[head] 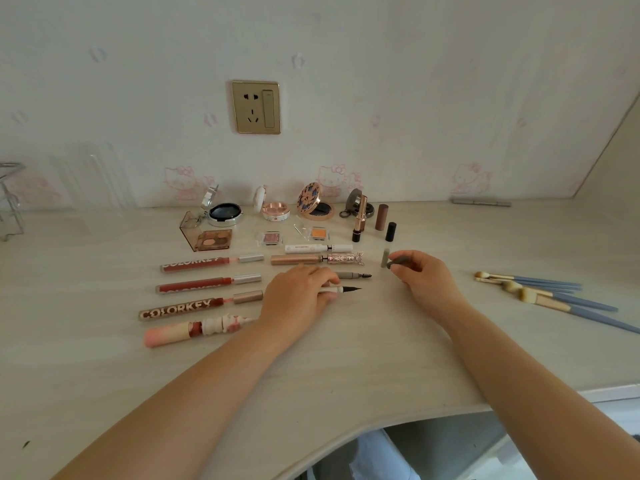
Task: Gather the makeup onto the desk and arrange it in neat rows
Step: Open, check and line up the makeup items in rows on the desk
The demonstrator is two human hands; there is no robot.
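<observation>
Makeup lies in rows on the pale desk [346, 358]. My left hand [298, 294] holds an uncapped eyeliner pen [346, 289] flat on the desk, black tip pointing right. Just behind it lies a brow pencil with a spoolie [355, 275]. My right hand [424, 273] pinches a small grey cap [400, 261] beside another grey cap [385, 258] standing upright. Several lip glosses [194, 285] lie stacked in a column at the left. Open compacts [224, 213] and small eyeshadow pans [320, 233] line the back.
Blue-handled brushes [540, 292] lie scattered at the right. Lipsticks and caps [381, 218] stand near the back right. A clear rack [10, 199] sits at the far left by the wall. The desk's curved front edge [381, 424] runs below my arms.
</observation>
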